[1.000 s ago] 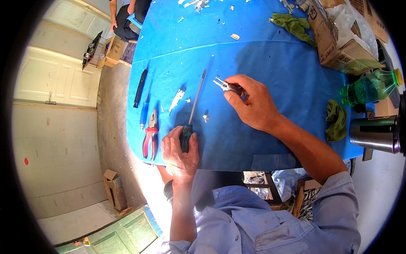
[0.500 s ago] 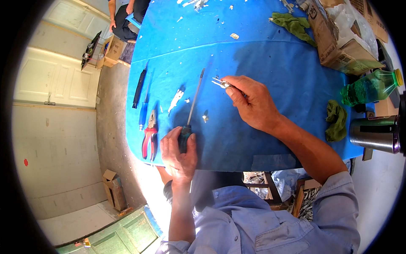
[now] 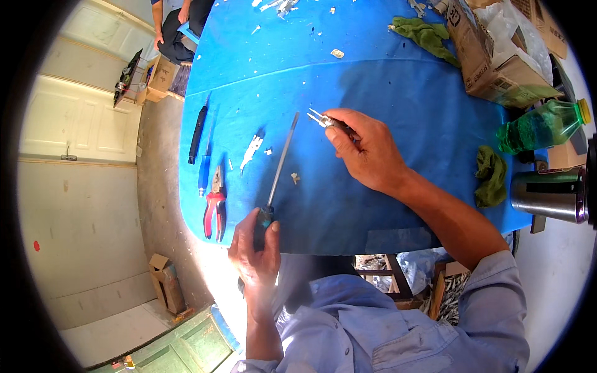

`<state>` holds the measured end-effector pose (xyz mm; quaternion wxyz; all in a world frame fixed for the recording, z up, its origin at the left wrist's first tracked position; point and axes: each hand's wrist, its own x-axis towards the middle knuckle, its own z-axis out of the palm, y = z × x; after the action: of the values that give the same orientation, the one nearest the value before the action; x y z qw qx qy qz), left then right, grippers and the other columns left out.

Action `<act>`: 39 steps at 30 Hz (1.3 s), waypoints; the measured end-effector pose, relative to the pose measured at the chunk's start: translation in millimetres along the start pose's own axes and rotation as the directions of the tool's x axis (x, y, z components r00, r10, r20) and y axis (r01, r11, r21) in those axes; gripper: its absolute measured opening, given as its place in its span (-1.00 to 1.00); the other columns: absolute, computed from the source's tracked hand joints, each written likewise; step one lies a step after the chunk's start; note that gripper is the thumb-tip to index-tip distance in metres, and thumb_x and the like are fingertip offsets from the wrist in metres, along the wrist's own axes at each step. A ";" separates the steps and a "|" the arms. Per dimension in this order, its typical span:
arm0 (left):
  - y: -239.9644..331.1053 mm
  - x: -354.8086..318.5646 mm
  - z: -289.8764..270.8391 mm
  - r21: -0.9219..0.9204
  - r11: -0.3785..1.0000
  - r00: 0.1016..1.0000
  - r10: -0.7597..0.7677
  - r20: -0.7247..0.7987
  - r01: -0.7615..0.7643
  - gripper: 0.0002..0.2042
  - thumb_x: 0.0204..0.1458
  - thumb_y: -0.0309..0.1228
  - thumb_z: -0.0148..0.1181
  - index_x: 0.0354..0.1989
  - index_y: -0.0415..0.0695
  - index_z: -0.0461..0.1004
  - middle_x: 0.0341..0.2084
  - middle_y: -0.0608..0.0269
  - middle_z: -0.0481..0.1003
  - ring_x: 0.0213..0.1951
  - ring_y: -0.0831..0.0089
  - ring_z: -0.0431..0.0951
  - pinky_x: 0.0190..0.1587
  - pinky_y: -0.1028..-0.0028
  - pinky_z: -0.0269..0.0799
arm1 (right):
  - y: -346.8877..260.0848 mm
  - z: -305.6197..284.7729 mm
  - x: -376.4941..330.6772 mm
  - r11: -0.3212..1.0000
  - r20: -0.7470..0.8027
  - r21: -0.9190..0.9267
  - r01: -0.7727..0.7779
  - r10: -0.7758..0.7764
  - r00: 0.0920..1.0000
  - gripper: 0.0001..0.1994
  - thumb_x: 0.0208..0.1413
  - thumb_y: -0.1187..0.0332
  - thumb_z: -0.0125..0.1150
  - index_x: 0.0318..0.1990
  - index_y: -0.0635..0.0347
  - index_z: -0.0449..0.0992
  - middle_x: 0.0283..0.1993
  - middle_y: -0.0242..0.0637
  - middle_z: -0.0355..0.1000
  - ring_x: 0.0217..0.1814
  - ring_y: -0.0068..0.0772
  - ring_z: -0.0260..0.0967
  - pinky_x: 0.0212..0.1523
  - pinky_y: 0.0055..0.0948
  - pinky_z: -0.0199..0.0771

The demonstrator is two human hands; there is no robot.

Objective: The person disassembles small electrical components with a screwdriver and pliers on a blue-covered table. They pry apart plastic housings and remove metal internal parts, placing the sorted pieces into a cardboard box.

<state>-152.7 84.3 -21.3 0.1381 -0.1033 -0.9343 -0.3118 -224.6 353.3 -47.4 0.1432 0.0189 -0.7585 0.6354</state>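
At about 12 o'clock from the person on the blue table [image 3: 398, 205], the right hand [image 3: 367, 149] pinched a small metal-pronged part [image 3: 320, 118] while the left hand [image 3: 255, 252] clenched the long screwdriver [image 3: 281, 166], so I'd have steadied that part flat before bringing the tip in.

Bare blue table [image 3: 398, 186] lay open between the hands; left, red-handled pliers [image 3: 214, 208] and a black tool [image 3: 198, 134] blocked the edge, right, a green bottle [image 3: 541, 127], rag [image 3: 491, 174] and cardboard box [image 3: 497, 62] crowded in.
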 end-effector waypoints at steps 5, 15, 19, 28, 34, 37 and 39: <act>3.3 -6.0 -7.0 0.051 0.997 0.999 0.049 0.018 -0.050 -0.63 0.13 -0.42 0.46 0.09 -0.25 0.58 -0.25 0.03 0.67 -0.25 0.22 0.70 -0.14 0.33 0.59 | 3.0 0.7 -0.6 0.999 -0.019 0.033 0.000 0.001 1.000 -0.76 0.24 0.44 0.31 0.02 0.31 0.56 -0.22 -0.11 0.58 -0.30 -0.28 0.56 -0.23 -0.33 0.56; 8.0 -16.5 -15.9 0.065 0.998 0.996 0.015 0.085 -0.021 -0.61 0.04 -0.46 0.50 0.08 -0.16 0.61 -0.24 0.11 0.68 -0.22 0.22 0.68 -0.09 0.32 0.58 | 0.6 1.5 -0.7 0.999 -0.026 0.009 0.054 -0.054 0.998 -0.75 0.19 0.49 0.34 0.00 0.30 0.54 -0.14 -0.12 0.56 -0.21 -0.22 0.57 -0.20 -0.30 0.57; 8.9 -16.3 -15.6 0.051 0.998 0.997 0.016 0.080 -0.021 -0.59 0.01 -0.46 0.52 0.08 -0.12 0.61 -0.25 0.10 0.68 -0.22 0.13 0.69 -0.11 0.28 0.58 | 0.3 0.6 -0.6 0.997 -0.017 -0.017 0.069 -0.070 0.997 -0.75 0.17 0.50 0.34 -0.01 0.28 0.54 -0.15 -0.13 0.54 -0.22 -0.21 0.56 -0.21 -0.31 0.57; 11.6 -8.8 -18.8 0.140 0.977 0.987 0.153 0.049 -0.159 -0.51 -0.11 -0.58 0.56 0.08 -0.11 0.61 -0.22 0.06 0.66 -0.24 0.18 0.71 -0.19 0.29 0.65 | 4.9 -0.2 -0.7 0.987 -0.006 -0.070 0.145 -0.145 0.989 -0.75 0.13 0.52 0.37 -0.03 0.21 0.57 -0.23 -0.16 0.50 -0.29 -0.18 0.51 -0.27 -0.28 0.52; 5.2 -4.3 -24.1 0.123 0.976 0.983 0.169 0.072 -0.177 -0.52 -0.11 -0.61 0.53 0.07 -0.19 0.62 -0.23 0.03 0.67 -0.24 0.26 0.71 -0.14 0.36 0.62 | 6.2 -0.4 -1.2 0.985 0.009 -0.075 0.152 -0.152 0.988 -0.79 0.12 0.52 0.39 -0.08 0.21 0.60 -0.27 -0.16 0.48 -0.33 -0.17 0.50 -0.30 -0.28 0.49; 6.3 -6.2 -22.4 0.036 0.998 0.991 0.048 0.129 -0.053 -0.57 -0.05 -0.56 0.52 0.06 -0.12 0.62 -0.22 0.05 0.66 -0.24 0.14 0.73 -0.16 0.29 0.65 | 7.9 0.2 -1.6 0.989 0.009 -0.061 0.137 -0.137 0.991 -0.80 0.13 0.51 0.39 -0.09 0.22 0.61 -0.27 -0.16 0.49 -0.34 -0.19 0.49 -0.31 -0.28 0.48; 7.7 -9.5 -19.6 -0.003 1.000 0.988 -0.012 0.155 0.012 -0.59 0.01 -0.55 0.48 0.09 -0.21 0.61 -0.23 0.12 0.67 -0.22 0.36 0.66 -0.12 0.40 0.59 | 10.5 0.2 -1.5 0.993 0.010 -0.029 0.115 -0.114 0.993 -0.81 0.14 0.50 0.38 -0.09 0.23 0.61 -0.28 -0.15 0.49 -0.34 -0.20 0.49 -0.31 -0.29 0.47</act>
<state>-137.9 77.3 -5.1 0.0630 -0.1220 -0.9423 -0.3053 -225.4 354.9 -57.8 0.1764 0.0630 -0.7661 0.6148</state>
